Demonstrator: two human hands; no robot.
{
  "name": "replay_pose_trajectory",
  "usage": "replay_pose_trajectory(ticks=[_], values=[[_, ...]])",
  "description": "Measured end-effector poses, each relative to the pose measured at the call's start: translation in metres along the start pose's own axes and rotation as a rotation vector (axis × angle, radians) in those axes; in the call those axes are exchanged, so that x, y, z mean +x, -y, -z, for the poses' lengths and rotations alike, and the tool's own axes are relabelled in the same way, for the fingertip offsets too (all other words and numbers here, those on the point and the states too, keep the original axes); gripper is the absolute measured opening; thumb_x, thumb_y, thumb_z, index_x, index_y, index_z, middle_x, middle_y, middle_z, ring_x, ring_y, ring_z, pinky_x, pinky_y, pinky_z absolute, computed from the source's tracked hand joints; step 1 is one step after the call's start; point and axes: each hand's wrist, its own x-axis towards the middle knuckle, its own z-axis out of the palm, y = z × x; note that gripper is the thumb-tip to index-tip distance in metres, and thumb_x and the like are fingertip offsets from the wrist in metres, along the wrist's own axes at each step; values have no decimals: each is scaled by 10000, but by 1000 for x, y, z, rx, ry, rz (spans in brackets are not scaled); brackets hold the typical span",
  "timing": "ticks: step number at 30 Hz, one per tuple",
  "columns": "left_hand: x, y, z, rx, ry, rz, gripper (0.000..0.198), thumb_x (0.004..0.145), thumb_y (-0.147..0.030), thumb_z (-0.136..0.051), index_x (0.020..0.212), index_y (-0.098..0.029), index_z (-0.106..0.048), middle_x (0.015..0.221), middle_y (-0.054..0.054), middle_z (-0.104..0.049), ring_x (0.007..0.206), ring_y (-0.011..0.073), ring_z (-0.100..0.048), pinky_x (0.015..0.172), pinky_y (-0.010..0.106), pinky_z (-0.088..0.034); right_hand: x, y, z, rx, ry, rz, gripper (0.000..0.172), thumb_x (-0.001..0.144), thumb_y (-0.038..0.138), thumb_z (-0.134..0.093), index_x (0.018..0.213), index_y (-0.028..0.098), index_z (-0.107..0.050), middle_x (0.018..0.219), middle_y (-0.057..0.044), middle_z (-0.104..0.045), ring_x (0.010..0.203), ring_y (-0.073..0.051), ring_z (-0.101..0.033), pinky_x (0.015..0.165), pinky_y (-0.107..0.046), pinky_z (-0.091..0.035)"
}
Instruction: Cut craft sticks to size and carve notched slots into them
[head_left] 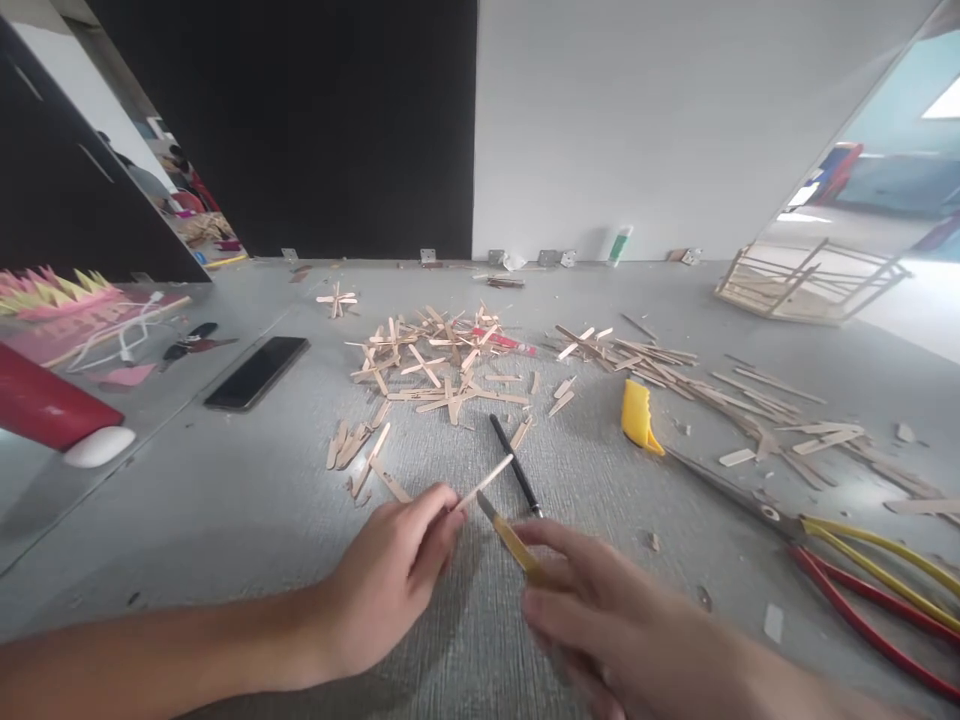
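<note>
My left hand (397, 575) pinches the near end of a thin wooden stick (487, 480), which points up and to the right over the grey tabletop. My right hand (600, 610) is closed round a yellow-handled craft knife (510, 538), its blade tip close to the stick's held end. A black pen (516, 465) lies on the table just behind both. Beyond them is a loose heap of cut ice-cream sticks (431, 365).
A yellow blade cover (639, 415) and red-and-yellow pliers (862, 570) lie to the right, with long wood strips (712, 375) behind. A black phone (256, 372) lies at left. A stick frame model (806, 280) stands at far right. A glue tube (619, 245) leans at the wall.
</note>
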Motion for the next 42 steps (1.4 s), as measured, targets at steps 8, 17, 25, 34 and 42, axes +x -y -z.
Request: replay_pose_trajectory(ticks=[8, 17, 25, 34, 42], values=[[-15, -11, -14, -146, 23, -17, 404, 1118, -414, -344, 851, -201, -560, 645, -48, -522, 562, 104, -468, 580, 222, -371, 5, 3, -8, 302, 87, -37, 245, 1029, 344, -349, 971, 215, -550, 513, 114, -364, 363, -73, -270, 354, -177, -296], [-18, -5, -18, -227, 74, 22, 460, 1126, -472, -313, 824, -199, -528, 616, -66, -441, 482, 81, -379, 490, 210, -304, 8, 9, 15, -249, 24, 184, 239, 1005, 251, -448, 823, 190, -590, 598, 58, -438, 552, -96, -387, 504, -216, -313], [-18, -6, -21, -98, 53, -107, 406, 1108, -389, -319, 757, -213, -423, 627, -41, -466, 556, 114, -424, 651, 258, -368, 16, 29, 83, -304, 402, 132, 318, 1037, 389, -479, 886, 178, -661, 655, 59, -455, 471, -58, -407, 425, -169, -340], [-18, -5, -24, -88, -20, -150, 318, 1109, -356, -326, 854, -221, -459, 705, -36, -490, 611, 129, -443, 622, 235, -371, 3, -19, -36, 30, -53, 231, 199, 1043, 352, -433, 897, 220, -459, 594, 74, -453, 462, -75, -428, 433, -183, -338], [-13, -10, -19, -60, -16, -152, 348, 1101, -275, -281, 842, -204, -503, 699, -25, -492, 594, 128, -438, 598, 237, -340, 5, 23, 23, -77, 131, -41, 267, 985, 349, -500, 765, 207, -551, 451, 103, -381, 346, -63, -401, 348, -157, -292]])
